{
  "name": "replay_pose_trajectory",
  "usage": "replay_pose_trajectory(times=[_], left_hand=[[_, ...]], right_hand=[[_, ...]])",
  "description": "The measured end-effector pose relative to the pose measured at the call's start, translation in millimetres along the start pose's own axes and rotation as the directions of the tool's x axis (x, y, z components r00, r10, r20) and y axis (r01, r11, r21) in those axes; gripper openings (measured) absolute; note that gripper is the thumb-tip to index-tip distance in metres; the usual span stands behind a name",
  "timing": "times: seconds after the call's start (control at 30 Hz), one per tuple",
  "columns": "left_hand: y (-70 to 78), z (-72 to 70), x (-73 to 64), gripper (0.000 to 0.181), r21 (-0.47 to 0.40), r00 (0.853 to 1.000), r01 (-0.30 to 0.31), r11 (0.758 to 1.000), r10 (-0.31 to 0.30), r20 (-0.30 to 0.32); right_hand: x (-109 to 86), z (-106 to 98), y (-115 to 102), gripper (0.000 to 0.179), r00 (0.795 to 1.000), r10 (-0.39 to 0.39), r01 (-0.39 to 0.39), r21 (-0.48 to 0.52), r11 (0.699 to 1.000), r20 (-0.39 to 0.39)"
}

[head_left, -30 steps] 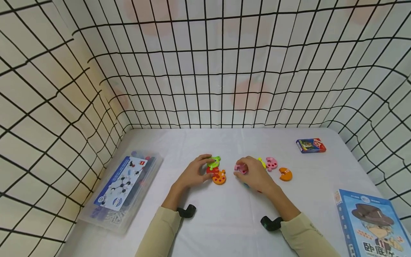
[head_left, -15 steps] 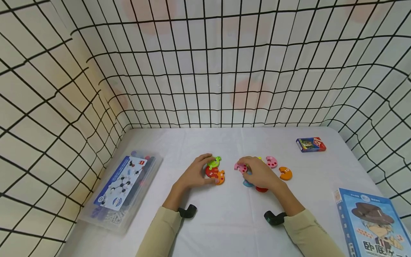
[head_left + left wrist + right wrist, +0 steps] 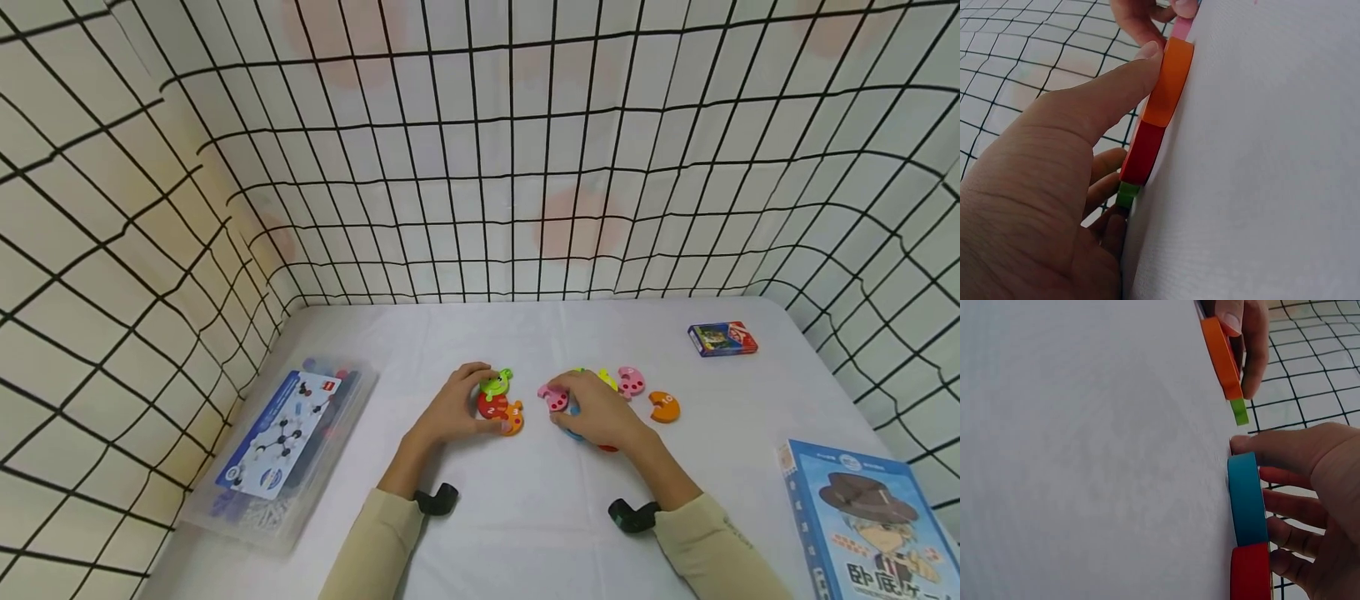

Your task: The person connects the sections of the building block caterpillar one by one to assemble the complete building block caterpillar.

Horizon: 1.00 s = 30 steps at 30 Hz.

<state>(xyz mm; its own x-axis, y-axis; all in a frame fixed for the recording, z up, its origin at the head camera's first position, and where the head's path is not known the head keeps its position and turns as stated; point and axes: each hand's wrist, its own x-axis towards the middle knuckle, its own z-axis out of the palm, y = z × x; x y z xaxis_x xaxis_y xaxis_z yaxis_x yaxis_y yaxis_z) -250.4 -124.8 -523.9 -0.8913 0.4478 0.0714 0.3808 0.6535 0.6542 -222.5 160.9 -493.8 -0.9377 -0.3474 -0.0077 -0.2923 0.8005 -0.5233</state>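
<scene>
In the head view, my left hand (image 3: 452, 410) holds a joined row of puzzle pieces between thumb and fingers: a green piece (image 3: 496, 384) with a face, a red piece (image 3: 492, 406) and an orange spotted piece (image 3: 513, 417). The left wrist view shows the thumb against the orange piece (image 3: 1171, 81). To the right, my right hand (image 3: 597, 410) pinches a pink spotted puzzle piece (image 3: 553, 397) between thumb and index finger. Beneath that hand lie a blue piece (image 3: 1247, 499) and a red piece (image 3: 1250, 572), seen edge-on in the right wrist view. The hand partly hides them.
Beyond the right hand lie a yellow piece (image 3: 607, 379), another pink piece (image 3: 632, 382) and an orange piece (image 3: 664, 407). A small card box (image 3: 722, 339) sits at the back right, a blue box (image 3: 862, 517) at the front right. A clear plastic case (image 3: 300, 500) stands on the left. Black netting surrounds the table.
My left thumb has shifted from beside the red piece onto the orange one. My right hand has moved slightly left with the pink piece, closer to the row.
</scene>
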Motion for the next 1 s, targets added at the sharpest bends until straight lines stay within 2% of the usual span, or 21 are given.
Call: replay_pose_trajectory(times=[0.2, 0.5, 0.73, 1.0], left_hand=[[1.3, 0.5, -1.1, 0.081, -0.006, 1.000, -0.007, 1.000, 0.007, -0.004], [0.5, -0.8, -5.7, 0.083, 0.002, 1.000, 0.004, 1.000, -0.004, 0.003], [1.6, -2.2, -6.2, 0.085, 0.004, 1.000, -0.022, 1.000, 0.022, 0.005], [1.5, -3.5, -4.2, 0.088, 0.015, 0.999, -0.047, 0.999, 0.047, 0.012]], right_hand=[[-1.5, 3.2, 0.4, 0.048, 1.000, 0.015, -0.015, -0.018, 1.000, -0.022], [-3.5, 3.5, -0.8, 0.047, 0.999, 0.006, -0.004, 0.040, 0.999, -0.037], [-2.6, 0.1, -3.3, 0.046, 0.998, -0.041, 0.044, 0.071, 0.996, -0.040], [-0.1, 0.2, -15.4, 0.045, 0.993, -0.102, 0.107, 0.098, 0.989, -0.056]])
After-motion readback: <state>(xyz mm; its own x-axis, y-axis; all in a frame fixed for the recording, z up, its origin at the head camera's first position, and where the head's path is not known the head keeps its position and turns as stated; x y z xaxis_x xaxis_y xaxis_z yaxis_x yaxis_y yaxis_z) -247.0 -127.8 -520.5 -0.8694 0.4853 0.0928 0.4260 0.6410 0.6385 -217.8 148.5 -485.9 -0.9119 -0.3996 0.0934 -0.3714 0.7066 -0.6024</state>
